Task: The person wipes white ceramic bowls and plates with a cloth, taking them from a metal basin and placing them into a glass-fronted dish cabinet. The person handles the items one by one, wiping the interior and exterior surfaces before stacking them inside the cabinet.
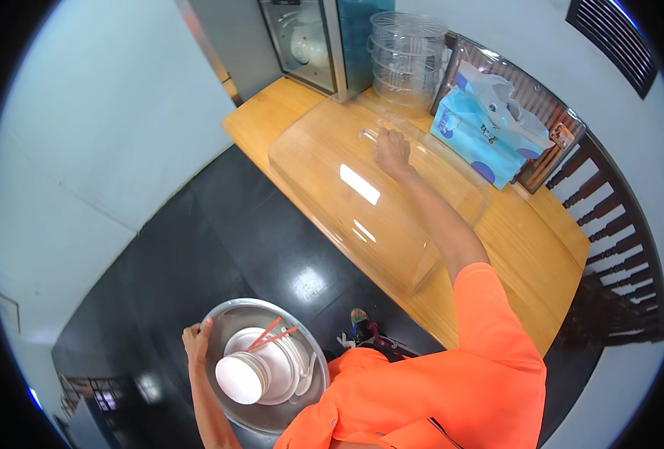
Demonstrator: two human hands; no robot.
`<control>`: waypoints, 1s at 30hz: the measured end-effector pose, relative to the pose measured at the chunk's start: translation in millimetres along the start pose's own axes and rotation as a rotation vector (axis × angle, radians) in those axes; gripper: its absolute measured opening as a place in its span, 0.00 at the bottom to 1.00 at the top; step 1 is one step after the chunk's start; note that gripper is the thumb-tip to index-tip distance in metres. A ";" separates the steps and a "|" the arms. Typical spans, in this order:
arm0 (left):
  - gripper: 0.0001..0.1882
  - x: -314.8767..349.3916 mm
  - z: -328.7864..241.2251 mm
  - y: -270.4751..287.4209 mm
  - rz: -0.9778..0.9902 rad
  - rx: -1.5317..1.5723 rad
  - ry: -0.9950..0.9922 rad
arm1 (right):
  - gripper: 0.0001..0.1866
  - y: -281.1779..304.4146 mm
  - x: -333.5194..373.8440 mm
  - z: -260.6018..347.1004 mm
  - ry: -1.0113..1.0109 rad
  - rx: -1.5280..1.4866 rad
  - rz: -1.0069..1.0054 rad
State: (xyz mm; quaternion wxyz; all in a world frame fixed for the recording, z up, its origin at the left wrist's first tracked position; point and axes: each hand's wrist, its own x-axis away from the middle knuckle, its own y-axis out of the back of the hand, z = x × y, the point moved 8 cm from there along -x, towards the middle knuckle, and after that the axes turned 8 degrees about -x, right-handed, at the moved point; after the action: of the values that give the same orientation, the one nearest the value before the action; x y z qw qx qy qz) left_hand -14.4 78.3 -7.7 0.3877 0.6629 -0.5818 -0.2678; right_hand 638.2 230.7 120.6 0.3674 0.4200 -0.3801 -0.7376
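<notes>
At the near left, the left hand (196, 340) grips the rim of a round steel basin (231, 318) held against the body; it holds stacked white bowls and plates (251, 370) with red chopsticks (272, 337) lying across them. Farther right, the right hand (390, 150) closes on the handle of a large clear plastic dome cover (347, 202) resting on the long wooden counter (541, 247). Beyond it stand stacked clear containers (407, 52) and, rightmost, a blue tissue pack (474, 138).
</notes>
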 end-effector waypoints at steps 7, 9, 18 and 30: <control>0.30 -82.5 -33.0 -21.2 0.073 0.172 -0.149 | 0.17 30.1 10.7 26.7 0.060 -0.052 -0.109; 0.30 -104.2 -50.1 -32.5 0.095 0.250 -0.194 | 0.18 57.1 34.1 28.9 0.051 -0.028 -0.161; 0.30 -195.4 -55.2 -79.5 0.192 0.182 -0.367 | 0.25 183.4 190.4 -30.5 -0.090 0.075 -0.247; 0.33 -142.8 -159.5 -52.2 0.252 -0.055 -0.546 | 0.21 363.8 528.3 -129.2 -0.531 -0.012 -0.663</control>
State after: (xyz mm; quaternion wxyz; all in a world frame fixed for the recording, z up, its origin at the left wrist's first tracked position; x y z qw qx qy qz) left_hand 118.1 251.6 24.2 0.2649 0.4782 -0.7349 -0.4014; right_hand 636.1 -417.3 210.8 0.0022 0.3129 -0.3017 -0.9006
